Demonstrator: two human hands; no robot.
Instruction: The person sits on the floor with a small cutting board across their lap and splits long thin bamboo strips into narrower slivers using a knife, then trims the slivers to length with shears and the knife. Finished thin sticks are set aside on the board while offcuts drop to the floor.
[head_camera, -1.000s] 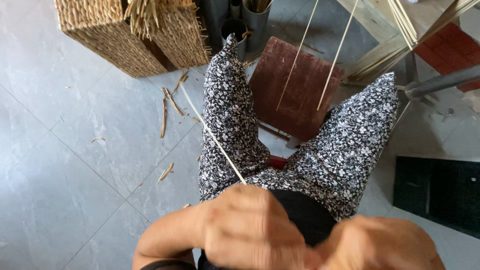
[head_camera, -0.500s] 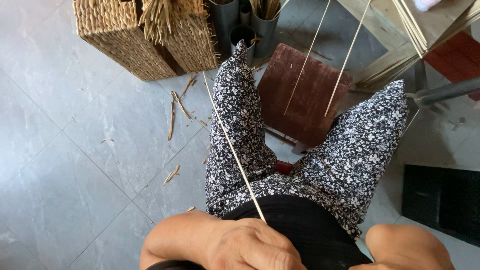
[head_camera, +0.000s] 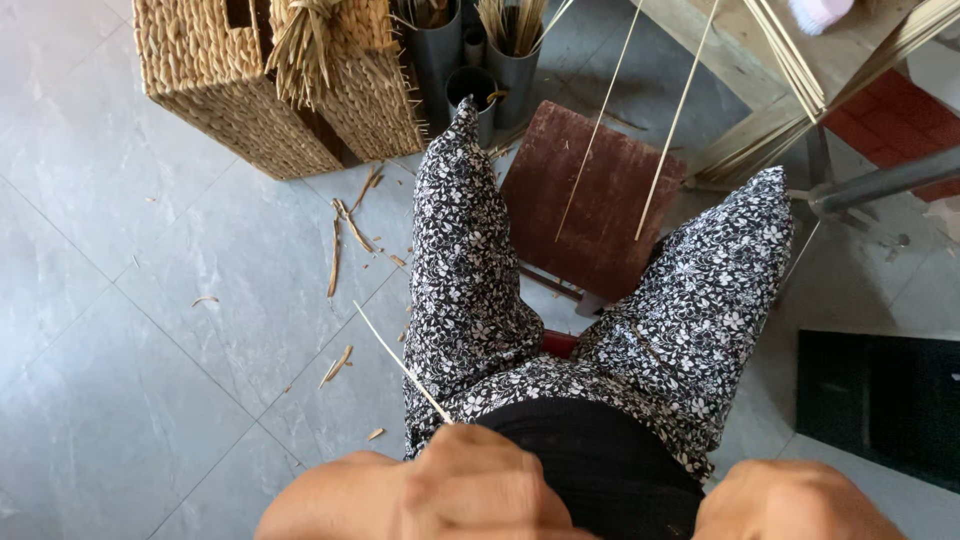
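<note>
1. The grey tiled floor (head_camera: 130, 330) fills most of the view, strewn with short brown scraps of reed (head_camera: 345, 225).
2. The person's legs in black-and-white flowered trousers (head_camera: 470, 260) spread out from the bottom of the frame, knees apart.
3. A woven basket (head_camera: 215, 85) stands on the floor at the upper left, with a bundle of dry straw (head_camera: 305, 40) hanging over its edge.
4. A dark red-brown board (head_camera: 590, 200) lies on the floor between the knees.
5. Grey tubes (head_camera: 515, 65) beside the basket hold upright splints.
6. The left hand (head_camera: 470, 490) is at the bottom edge, closed in a fist around a thin pale splint (head_camera: 400, 362); the splint slants up and leftward from the fist, across the left thigh and over the floor.
7. The right hand (head_camera: 790, 500) is at the lower right, cut off by the frame; whether it grips anything cannot be told.
8. Two long pale reeds (head_camera: 672, 120) slant across the board from the top.
</note>
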